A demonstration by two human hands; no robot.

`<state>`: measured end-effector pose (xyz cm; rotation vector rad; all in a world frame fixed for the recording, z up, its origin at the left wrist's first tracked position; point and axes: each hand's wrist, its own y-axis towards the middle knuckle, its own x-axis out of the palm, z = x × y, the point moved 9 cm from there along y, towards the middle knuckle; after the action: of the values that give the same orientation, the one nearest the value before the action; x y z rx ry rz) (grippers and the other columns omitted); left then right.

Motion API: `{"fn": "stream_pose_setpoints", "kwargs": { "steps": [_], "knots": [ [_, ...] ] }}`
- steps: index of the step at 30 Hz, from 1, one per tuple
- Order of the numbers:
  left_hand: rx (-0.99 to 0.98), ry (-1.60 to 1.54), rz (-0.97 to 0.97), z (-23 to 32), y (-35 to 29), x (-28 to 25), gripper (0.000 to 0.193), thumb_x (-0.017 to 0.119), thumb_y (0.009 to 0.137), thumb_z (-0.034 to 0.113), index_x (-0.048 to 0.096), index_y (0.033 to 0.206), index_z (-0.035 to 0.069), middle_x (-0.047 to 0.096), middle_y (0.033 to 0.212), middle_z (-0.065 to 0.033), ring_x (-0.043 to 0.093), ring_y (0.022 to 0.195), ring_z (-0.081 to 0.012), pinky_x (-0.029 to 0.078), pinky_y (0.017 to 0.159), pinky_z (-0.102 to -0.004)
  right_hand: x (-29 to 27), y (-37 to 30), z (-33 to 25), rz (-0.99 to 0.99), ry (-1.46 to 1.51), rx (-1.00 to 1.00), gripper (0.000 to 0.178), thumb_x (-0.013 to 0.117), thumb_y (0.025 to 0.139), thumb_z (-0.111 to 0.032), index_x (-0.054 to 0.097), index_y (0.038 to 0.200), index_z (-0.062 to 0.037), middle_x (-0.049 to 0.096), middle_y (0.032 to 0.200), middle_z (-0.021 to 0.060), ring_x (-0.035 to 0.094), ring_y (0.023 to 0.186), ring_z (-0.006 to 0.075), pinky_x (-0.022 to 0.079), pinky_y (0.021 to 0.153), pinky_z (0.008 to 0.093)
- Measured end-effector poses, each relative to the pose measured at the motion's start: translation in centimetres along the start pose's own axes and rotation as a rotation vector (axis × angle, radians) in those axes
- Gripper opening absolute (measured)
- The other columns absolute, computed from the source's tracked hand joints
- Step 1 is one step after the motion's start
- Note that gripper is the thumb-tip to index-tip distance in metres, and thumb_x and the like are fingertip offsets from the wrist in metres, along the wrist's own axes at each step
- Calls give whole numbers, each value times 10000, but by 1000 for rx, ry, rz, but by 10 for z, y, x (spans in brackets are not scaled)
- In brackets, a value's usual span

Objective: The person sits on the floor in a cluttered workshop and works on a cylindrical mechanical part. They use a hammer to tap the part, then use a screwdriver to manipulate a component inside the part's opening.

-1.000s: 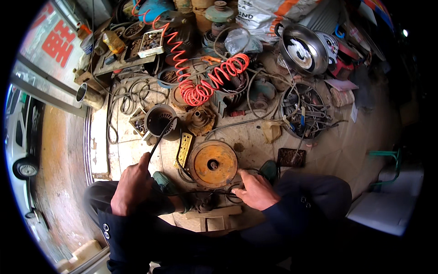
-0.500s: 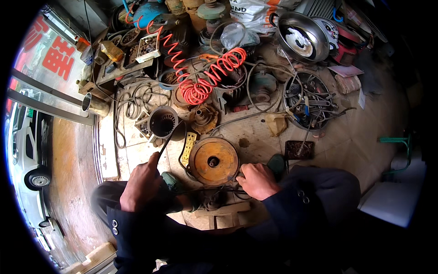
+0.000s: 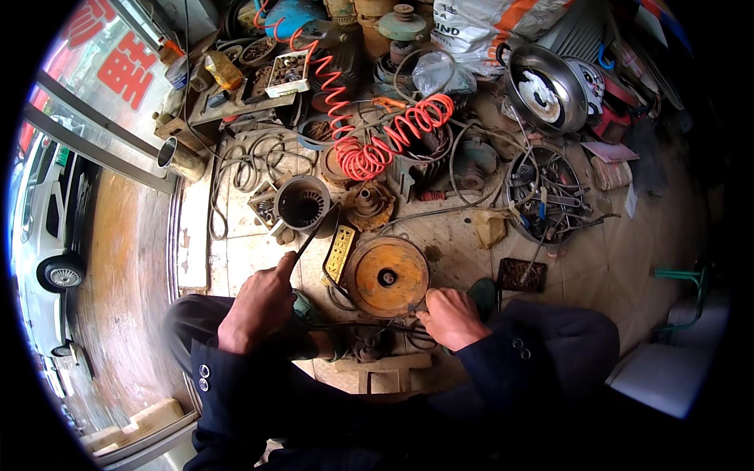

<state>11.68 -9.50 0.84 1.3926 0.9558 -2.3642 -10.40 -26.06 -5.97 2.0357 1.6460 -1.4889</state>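
Note:
My left hand [image 3: 258, 311] is closed around a long dark metal bar [image 3: 308, 245]. The bar slants up past the near right side of a grey motor housing [image 3: 303, 182], whose slotted bore faces up. Right of the bar, a round rusty-orange disc [image 3: 367, 292] with a short hub at its centre lies between my hands. My right hand [image 3: 452, 317] is closed at the disc's lower right rim, fingers curled; whether it also pinches something small there is hidden. A yellow power strip [image 3: 339, 255] lies just left of the disc.
Behind the disc sit a rusty hubbed flange [image 3: 366, 202] and a coiled red air hose [image 3: 369, 161]. A round tray of tools [image 3: 577, 224] stands at right, with a steel pan [image 3: 580, 110] behind it. A wooden frame [image 3: 404, 363] lies between my legs. Glass doors line the left.
The whole view has swung slightly, so the scene sits farther right. Both hands keep nearly the same places against the bar and the disc.

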Motion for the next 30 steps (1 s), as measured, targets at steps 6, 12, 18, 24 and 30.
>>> {"fn": "stream_pose_setpoints", "kwargs": {
  "steps": [6,12,18,24,30],
  "knots": [
    [22,8,-3,-5,1,5,567,613,800,26,438,1338,11,666,845,-278,652,860,-472,513,754,-527,-3,2,-2,9,-42,8,264,715,846,-206,686,911,48,689,938,260,671,890,447,538,775,510],
    [8,23,-20,-5,1,4,625,624,791,33,413,1379,5,657,821,-278,646,834,-475,514,736,-533,-4,4,-6,-93,-7,74,327,729,848,-235,662,922,77,670,973,302,647,954,467,519,819,515],
    [49,-3,-23,6,3,4,524,605,798,13,435,1295,19,653,829,-286,644,839,-478,513,731,-537,-11,0,-2,-81,-23,102,341,725,856,-251,676,951,72,668,977,307,644,975,467,517,834,513],
    [57,16,-22,10,4,6,500,498,824,-1,444,1321,-12,661,764,-285,662,773,-479,526,714,-548,-8,1,2,-120,-21,101,350,723,854,-251,673,954,81,673,979,293,637,988,471,513,847,512],
    [52,68,-32,3,-3,6,470,499,851,10,427,1314,-20,672,788,-264,669,754,-465,538,684,-542,-9,6,-8,-45,-16,19,303,698,850,-249,693,914,47,690,923,266,666,909,451,534,798,521]
  ]
}}
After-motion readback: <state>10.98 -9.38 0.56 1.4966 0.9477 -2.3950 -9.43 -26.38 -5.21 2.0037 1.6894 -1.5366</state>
